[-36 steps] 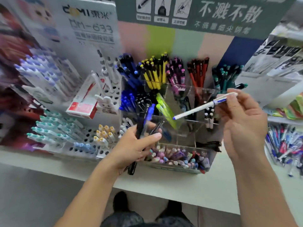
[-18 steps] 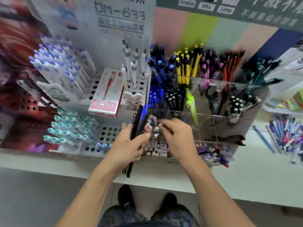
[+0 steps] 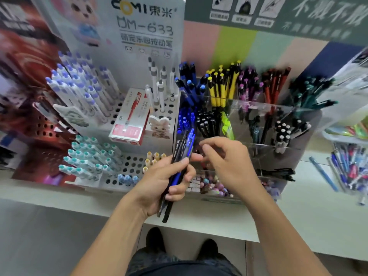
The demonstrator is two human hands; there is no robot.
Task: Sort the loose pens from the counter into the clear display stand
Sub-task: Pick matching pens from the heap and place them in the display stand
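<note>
My left hand (image 3: pixel 165 182) grips a bundle of black and blue pens (image 3: pixel 182 154), held upright in front of the clear display stand (image 3: pixel 278 124). My right hand (image 3: pixel 225 162) hovers just right of the bundle with loosely curled fingers reaching toward the pen tops; it holds nothing I can see. The stand's compartments hold blue, black, yellow, purple, red and teal pens. More loose pens (image 3: pixel 350 172) lie in a pile on the counter (image 3: pixel 310 212) at the far right.
A white perforated rack (image 3: pixel 127 168) with white-and-blue pens and teal-capped pens stands left of the clear stand. A red-and-white pen box (image 3: pixel 129 120) leans on it. A tray of small erasers (image 3: pixel 211 186) sits at the stand's front. My shoes show below the counter edge.
My right hand put the white-and-blue pen down into the stand's front left part and now hovers beside the bundle in my left hand. The camera view shifted right and down.
</note>
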